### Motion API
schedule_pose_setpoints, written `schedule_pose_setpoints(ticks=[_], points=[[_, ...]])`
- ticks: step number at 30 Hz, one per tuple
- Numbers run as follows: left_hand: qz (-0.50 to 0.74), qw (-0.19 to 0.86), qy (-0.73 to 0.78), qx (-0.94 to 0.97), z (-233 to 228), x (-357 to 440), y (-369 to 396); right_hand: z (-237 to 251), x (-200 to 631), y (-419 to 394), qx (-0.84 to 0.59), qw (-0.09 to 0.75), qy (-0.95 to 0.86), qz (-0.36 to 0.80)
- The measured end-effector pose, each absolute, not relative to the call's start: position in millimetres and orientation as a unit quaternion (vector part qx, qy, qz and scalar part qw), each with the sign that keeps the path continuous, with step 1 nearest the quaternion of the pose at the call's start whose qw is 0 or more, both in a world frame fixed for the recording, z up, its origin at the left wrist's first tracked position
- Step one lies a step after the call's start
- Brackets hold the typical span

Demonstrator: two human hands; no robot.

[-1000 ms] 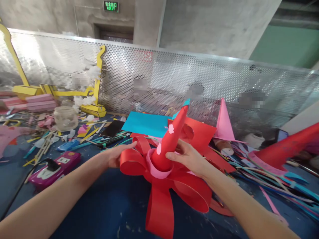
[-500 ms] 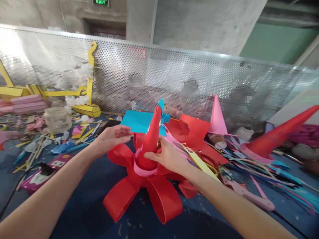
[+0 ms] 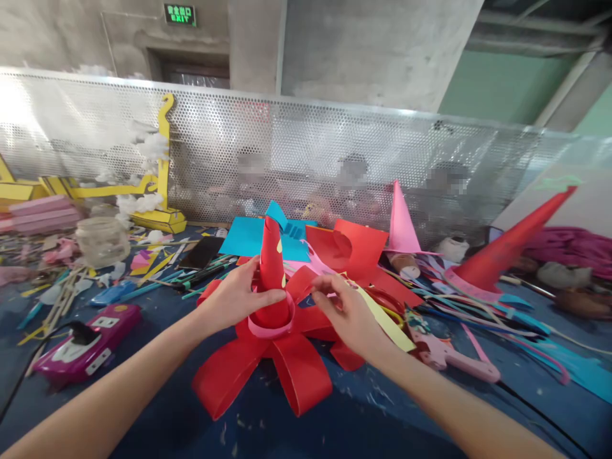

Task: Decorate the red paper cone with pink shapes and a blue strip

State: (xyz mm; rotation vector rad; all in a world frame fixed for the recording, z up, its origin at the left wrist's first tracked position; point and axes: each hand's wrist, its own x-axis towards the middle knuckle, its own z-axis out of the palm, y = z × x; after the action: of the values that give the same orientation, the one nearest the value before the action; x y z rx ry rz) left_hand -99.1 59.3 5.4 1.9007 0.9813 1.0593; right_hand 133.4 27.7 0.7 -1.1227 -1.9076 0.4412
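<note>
Red paper cone (image 3: 270, 271) between hands

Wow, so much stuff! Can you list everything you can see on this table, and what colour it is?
paper cone: one, red, centre, upright in a pink ring
paper loops: several, red, fanned around the cone's base
pink cone: one, behind right
big cone: one, red, lying far right
blue sheet: one, behind centre
red sheet: one, behind centre
jar: one, clear, left
power strip: one, magenta, front left
phone: one, black
mesh screen: silver, behind
table: dark blue
left hand: gripping the cone's base
right hand: pinching a red loop
</note>
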Motion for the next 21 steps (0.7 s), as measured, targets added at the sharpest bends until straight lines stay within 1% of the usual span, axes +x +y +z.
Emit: schedule_pose_setpoints(ticks=[3,5,7,8,9,11,16,18,21], points=[[0.424,0.404,0.378,0.717,17.7,-100.1,57.0,0.5,139.3,14.8,-0.43,0.437,-0.783,0.108],[0.437,0.417,0.366,0.708,32.0,-104.7,54.3,6.0,147.6,12.6,-0.436,0.458,-0.772,0.066],[0.447,0.402,0.377,0.705,49.0,-111.4,51.2,14.7,160.8,19.3,-0.479,0.48,-0.735,0.018],[0.451,0.389,0.388,0.703,57.5,-115.1,49.9,19.1,168.7,25.7,-0.511,0.475,-0.717,-0.005],[0.457,0.367,0.405,0.702,65.5,-118.8,49.1,22.6,176.7,33.5,-0.545,0.452,-0.706,-0.031],[0.475,0.331,0.43,0.693,78.6,-125.7,50.0,25.1,190.5,50.0,-0.588,0.362,-0.722,-0.051],[0.549,0.268,0.45,0.652,93.6,-134.2,63.9,5.7,191.0,70.1,-0.57,0.171,-0.803,-0.029],[0.561,0.271,0.443,0.645,94.6,-133.8,69.4,-3.3,178.7,69.0,-0.549,0.116,-0.827,-0.038],[0.539,0.303,0.427,0.66,92.9,-131.0,73.2,-11.0,158.4,68.6,-0.528,0.069,-0.844,-0.064]])
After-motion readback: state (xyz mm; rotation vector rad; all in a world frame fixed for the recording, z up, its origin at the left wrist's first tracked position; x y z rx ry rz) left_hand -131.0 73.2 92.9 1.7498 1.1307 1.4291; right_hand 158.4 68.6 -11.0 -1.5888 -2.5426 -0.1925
